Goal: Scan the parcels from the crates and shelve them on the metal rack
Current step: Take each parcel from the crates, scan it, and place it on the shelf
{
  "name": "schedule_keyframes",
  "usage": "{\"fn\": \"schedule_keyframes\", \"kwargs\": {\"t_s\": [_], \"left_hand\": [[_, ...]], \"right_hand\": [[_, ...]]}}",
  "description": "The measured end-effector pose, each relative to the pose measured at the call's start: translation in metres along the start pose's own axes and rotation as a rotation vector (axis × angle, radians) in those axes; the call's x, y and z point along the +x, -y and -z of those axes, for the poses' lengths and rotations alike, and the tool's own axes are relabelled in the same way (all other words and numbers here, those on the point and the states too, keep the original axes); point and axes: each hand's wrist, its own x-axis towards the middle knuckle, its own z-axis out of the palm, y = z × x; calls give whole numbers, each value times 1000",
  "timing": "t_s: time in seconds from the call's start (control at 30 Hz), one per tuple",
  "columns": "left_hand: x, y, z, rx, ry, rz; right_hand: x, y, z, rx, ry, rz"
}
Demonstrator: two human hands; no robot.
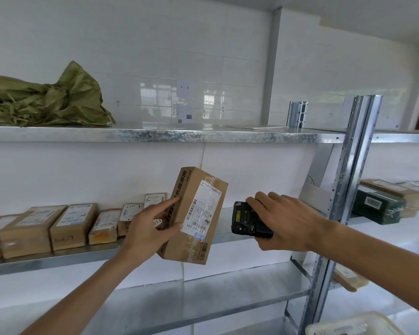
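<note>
Crate rim (348,322) (contents unclear); parcels (68,226) on rack (353,165).

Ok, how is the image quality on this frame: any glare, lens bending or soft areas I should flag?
Head view: bright, even daylight. The glossy wall tiles mirror windows. The wide lens bows the rack upright and tilts the shelves. The held parcel, its label, and the scanner are fairly sharp; the dark green box and white crate at the right edge are smeared.

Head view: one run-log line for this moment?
step: scanning | left hand: holds cardboard parcel, label facing scanner | right hand: holds handheld scanner beside parcel | parcel: not yet shelved
</note>
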Motion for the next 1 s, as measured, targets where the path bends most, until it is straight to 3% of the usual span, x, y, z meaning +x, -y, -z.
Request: {"fn": "schedule_keyframes", "kwargs": {"t_s": [0.4,0.73,1.0], "left_hand": [[4,-4,-9,-44,9,60],[3,-3,-53,-383,102,315],[12,18,-108,-433,132,451]], "right_hand": [[5,-7,-14,-48,46,-48],[-5,-3,-37,427,56,-95],[0,-22,-102,590,156,-35]]}}
